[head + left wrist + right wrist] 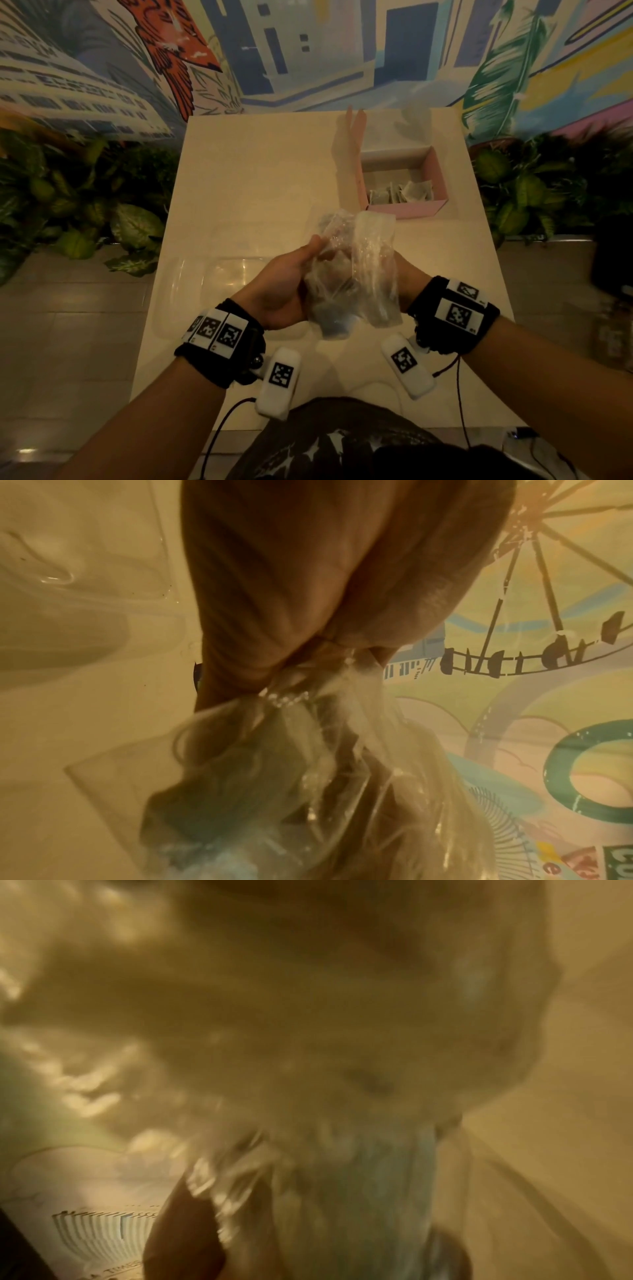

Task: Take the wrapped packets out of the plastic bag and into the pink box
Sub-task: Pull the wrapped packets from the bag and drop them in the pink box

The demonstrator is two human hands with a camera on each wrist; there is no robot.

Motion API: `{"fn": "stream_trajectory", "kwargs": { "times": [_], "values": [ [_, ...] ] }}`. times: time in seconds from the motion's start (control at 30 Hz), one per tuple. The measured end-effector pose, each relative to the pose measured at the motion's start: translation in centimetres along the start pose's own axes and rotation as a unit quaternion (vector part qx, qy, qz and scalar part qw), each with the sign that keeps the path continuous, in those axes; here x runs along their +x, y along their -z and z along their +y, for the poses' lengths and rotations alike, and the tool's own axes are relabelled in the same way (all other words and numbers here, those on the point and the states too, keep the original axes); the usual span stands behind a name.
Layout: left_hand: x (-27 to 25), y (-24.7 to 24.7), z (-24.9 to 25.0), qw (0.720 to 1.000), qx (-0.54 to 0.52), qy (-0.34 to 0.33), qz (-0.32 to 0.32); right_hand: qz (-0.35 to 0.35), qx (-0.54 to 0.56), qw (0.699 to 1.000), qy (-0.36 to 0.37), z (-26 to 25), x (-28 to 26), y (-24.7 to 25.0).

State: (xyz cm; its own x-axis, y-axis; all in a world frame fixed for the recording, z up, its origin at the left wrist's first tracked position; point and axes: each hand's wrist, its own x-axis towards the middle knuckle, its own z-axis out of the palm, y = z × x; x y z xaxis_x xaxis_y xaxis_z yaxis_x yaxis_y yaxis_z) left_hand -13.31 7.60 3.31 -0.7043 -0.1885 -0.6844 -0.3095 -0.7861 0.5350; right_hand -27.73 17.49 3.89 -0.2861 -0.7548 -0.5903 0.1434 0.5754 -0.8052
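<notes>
A crumpled clear plastic bag (356, 270) is held up above the table between both hands, with dark wrapped packets (240, 772) showing through it. My left hand (291, 277) grips the bag's left side, its fingers pinching the film (287, 696). My right hand (402, 274) is mostly hidden behind the bag; the right wrist view is filled with blurred plastic (308, 1042), so how that hand holds the bag is unclear. The open pink box (435, 178) stands at the far right of the table with several wrapped packets (400, 193) inside.
A clear plastic tray (191, 287) lies on the cream table (260, 171) to the left of my hands. Leafy plants (85, 205) line both sides of the table. A painted wall rises behind it.
</notes>
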Motion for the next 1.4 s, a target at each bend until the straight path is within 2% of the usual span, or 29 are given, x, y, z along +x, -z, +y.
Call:
{"fn": "stream_trajectory", "kwargs": {
  "times": [0.03, 0.1, 0.17, 0.23, 0.37, 0.47, 0.5, 0.6, 0.63, 0.67, 0.73, 0.8, 0.83, 0.9, 1.0, 1.1, 1.17, 1.2, 1.3, 1.4],
  "values": [
    [0.1, 0.1, 0.0, 1.0, -0.002, -0.002, 0.001, -0.021, -0.016, 0.999, 0.025, -0.2, 0.0, 0.6],
    [0.3, 0.6, 0.1, 1.0, -0.01, 0.0, -0.002, 0.009, -0.15, 0.984, 0.093, -1.0, 0.2, 1.5],
    [0.5, 1.1, 0.3, 1.0, -0.01, 0.005, 0.005, -0.003, -0.248, 0.963, 0.103, -1.2, 0.4, 2.2],
    [0.7, 1.6, 0.5, 1.0, -0.007, 0.013, 0.015, -0.055, -0.306, 0.945, 0.104, -1.4, 0.1, 2.3],
    [1.3, 1.8, 0.6, 0.998, 0.018, 0.056, 0.013, -0.196, -0.286, 0.936, 0.064, -1.6, -0.9, 1.0],
    [2.1, 1.8, 0.4, 0.994, 0.038, 0.105, 0.005, -0.232, -0.292, 0.928, 0.005, -0.4, -1.2, 0.1],
    [2.3, 1.7, 0.3, 0.992, 0.051, 0.116, 0.005, -0.239, -0.32, 0.917, 0.0, 0.3, -1.0, -0.2],
    [2.6, 1.7, 0.0, 0.99, 0.08, 0.115, 0.011, -0.255, -0.463, 0.848, 0.037, 1.7, -0.5, -0.8],
    [2.6, 1.7, 0.0, 0.991, 0.076, 0.106, 0.016, -0.251, -0.463, 0.848, 0.06, 2.2, -0.2, -0.8],
    [2.6, 1.9, 0.0, 0.993, 0.068, 0.093, 0.02, -0.239, -0.44, 0.862, 0.078, 2.5, 0.1, -0.6],
    [2.6, 2.3, -0.1, 0.998, 0.023, 0.051, 0.022, -0.161, -0.313, 0.932, 0.084, 2.6, 0.5, 0.3],
    [2.7, 2.9, -0.3, 0.998, -0.053, 0.013, 0.024, -0.072, -0.135, 0.985, 0.073, 2.3, 0.5, 1.9],
    [2.7, 3.2, -0.6, 0.995, -0.093, -0.006, 0.016, -0.046, -0.035, 0.995, 0.075, 1.9, 0.3, 2.8],
    [2.9, 3.8, -1.1, 0.986, -0.165, -0.027, -0.023, -0.016, 0.117, 0.989, 0.092, 1.0, -0.4, 4.5],
    [2.8, 3.6, -1.3, 0.961, -0.262, 0.001, -0.088, 0.008, 0.258, 0.957, 0.129, -0.6, -0.9, 7.3],
    [3.0, 3.2, -1.9, 0.947, -0.284, -0.02, -0.147, 0.058, 0.294, 0.941, 0.157, -2.5, -0.1, 10.9],
    [3.2, 3.1, -2.5, 0.944, -0.296, -0.034, -0.144, 0.088, 0.274, 0.945, 0.154, -3.9, 1.7, 13.6],
    [3.3, 2.9, -2.8, 0.944, -0.3, -0.036, -0.134, 0.11, 0.254, 0.95, 0.144, -4.4, 3.3, 15.0],
    [3.1, 2.2, -3.6, 0.955, -0.284, -0.07, -0.052, 0.197, 0.18, 0.958, 0.106, -4.9, 9.5, 18.3],
    [2.8, 2.4, -4.3, 0.962, -0.26, -0.076, -0.014, 0.235, 0.105, 0.964, 0.06, -4.1, 15.8, 19.6]
  ]
}}
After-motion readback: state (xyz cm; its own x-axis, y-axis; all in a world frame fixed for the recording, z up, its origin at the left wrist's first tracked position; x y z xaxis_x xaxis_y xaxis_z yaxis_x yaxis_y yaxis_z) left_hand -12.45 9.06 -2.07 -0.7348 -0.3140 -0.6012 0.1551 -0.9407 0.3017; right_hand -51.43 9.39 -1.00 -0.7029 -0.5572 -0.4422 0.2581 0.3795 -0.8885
